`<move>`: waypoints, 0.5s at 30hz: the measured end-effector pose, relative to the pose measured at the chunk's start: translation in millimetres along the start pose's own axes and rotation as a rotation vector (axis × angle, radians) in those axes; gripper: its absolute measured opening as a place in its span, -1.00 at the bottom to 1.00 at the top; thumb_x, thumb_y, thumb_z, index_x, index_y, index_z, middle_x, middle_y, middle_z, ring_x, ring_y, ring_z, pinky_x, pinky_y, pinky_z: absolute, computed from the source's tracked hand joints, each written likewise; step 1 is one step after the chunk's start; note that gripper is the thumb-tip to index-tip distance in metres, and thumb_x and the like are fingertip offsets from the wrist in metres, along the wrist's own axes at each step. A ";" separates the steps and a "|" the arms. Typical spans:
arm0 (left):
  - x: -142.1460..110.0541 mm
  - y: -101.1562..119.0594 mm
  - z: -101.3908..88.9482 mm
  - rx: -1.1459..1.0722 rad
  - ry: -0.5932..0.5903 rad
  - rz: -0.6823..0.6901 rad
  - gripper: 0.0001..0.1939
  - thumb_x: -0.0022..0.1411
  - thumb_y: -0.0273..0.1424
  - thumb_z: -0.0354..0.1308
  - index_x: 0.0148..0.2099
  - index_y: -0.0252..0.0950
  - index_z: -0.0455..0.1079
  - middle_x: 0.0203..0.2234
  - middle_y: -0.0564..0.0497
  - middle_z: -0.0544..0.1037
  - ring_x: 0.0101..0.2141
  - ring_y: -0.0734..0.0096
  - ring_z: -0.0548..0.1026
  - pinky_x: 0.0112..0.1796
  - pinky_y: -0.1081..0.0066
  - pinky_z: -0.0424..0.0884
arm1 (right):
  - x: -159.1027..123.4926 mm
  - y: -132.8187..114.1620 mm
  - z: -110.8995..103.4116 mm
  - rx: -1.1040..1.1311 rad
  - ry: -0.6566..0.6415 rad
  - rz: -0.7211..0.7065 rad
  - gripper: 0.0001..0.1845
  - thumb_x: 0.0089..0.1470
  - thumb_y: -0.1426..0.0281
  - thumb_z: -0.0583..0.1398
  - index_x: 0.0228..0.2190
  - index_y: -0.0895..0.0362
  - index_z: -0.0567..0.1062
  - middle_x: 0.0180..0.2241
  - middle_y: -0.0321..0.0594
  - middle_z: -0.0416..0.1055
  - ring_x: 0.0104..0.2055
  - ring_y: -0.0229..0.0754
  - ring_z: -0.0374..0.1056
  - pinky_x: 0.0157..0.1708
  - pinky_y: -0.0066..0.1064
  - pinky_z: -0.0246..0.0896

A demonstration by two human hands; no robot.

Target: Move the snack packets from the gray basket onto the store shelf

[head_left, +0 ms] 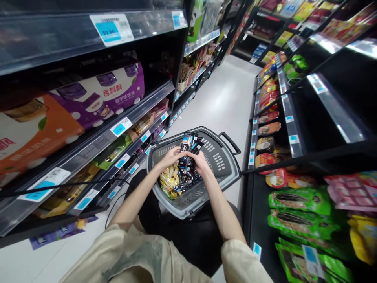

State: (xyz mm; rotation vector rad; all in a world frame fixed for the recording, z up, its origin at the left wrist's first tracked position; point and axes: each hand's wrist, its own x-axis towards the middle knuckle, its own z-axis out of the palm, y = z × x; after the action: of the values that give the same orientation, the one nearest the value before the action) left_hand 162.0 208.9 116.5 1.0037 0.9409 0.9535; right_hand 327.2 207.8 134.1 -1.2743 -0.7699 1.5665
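Currently angling both forearms (pixel 219 198) forward and inward, gripping dark packets (pixel 185 161) between the curled fingers of left hand (pixel 172 157) and right hand (pixel 199 161), close together over the gray basket (pixel 207 191), beside yellow packets (pixel 170 181) inside.

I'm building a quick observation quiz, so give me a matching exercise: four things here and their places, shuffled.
1. Upper dark packets
2. Gold packets
3. Purple carton
4. Green bags

A. On the right shelf
B. Between left hand and right hand
C. On the left shelf
D. Left side of the basket

Pairs: 1-B; 2-D; 3-C; 4-A
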 end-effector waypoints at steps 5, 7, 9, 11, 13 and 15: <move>10.0 -27.0 3.8 0.025 0.265 0.156 -0.59 0.18 -0.11 0.35 -0.21 -0.32 0.33 -0.22 -0.09 0.61 -0.14 0.30 0.60 -0.03 0.30 0.51 | 2.3 2.8 2.8 -0.055 -0.050 0.086 -0.44 -0.43 0.34 0.56 -0.31 0.17 0.55 -0.34 -0.24 0.62 -0.38 -0.17 0.52 -0.27 -0.36 0.49; 10.3 -32.9 2.5 -0.010 0.372 0.150 -0.62 0.26 -0.11 0.28 -0.17 -0.28 0.24 -0.23 -0.07 0.61 -0.23 0.34 0.61 -0.16 0.34 0.54 | 5.3 0.2 2.2 -0.072 -0.036 0.124 -0.49 -0.37 0.34 0.54 -0.30 0.17 0.56 -0.34 -0.23 0.62 -0.39 -0.18 0.52 -0.30 -0.35 0.48; 8.4 -35.0 1.0 -0.050 0.452 0.155 -0.62 0.29 -0.14 0.27 -0.12 -0.25 0.18 -0.21 -0.05 0.61 -0.30 0.37 0.61 -0.25 0.38 0.54 | 9.1 -2.4 2.6 -0.097 -0.013 0.124 -0.54 -0.33 0.37 0.52 -0.32 0.16 0.55 -0.36 -0.25 0.61 -0.40 -0.17 0.51 -0.30 -0.33 0.48; 5.5 -34.8 -0.1 -0.072 0.490 0.160 -0.59 0.28 -0.16 0.32 -0.09 -0.24 0.18 -0.20 -0.05 0.61 -0.36 0.41 0.59 -0.30 0.40 0.54 | 12.4 -3.6 5.1 -0.115 -0.004 0.095 -0.58 -0.31 0.39 0.52 -0.35 0.15 0.53 -0.38 -0.27 0.60 -0.40 -0.16 0.51 -0.27 -0.29 0.50; 2.8 -33.9 -0.3 -0.123 0.461 0.120 -0.58 0.29 -0.14 0.32 -0.06 -0.25 0.23 -0.23 -0.03 0.60 -0.42 0.42 0.56 -0.33 0.39 0.53 | 14.1 -3.2 9.3 -0.108 -0.015 0.075 -0.60 -0.29 0.40 0.51 -0.36 0.14 0.52 -0.39 -0.27 0.59 -0.39 -0.14 0.52 -0.22 -0.24 0.52; 1.6 -33.3 0.3 -0.196 0.394 0.050 -0.58 0.34 -0.04 0.25 -0.05 -0.27 0.28 -0.27 -0.03 0.58 -0.43 0.40 0.55 -0.33 0.35 0.54 | 14.3 -2.1 13.1 -0.083 -0.040 0.085 -0.61 -0.25 0.38 0.50 -0.35 0.14 0.52 -0.39 -0.25 0.59 -0.38 -0.12 0.52 -0.21 -0.20 0.54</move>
State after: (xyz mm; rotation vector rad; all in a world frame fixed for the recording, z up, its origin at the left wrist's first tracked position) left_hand 169.2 202.2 84.7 0.6871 1.1241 1.2882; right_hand 315.0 223.0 134.1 -1.3551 -0.8226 1.6473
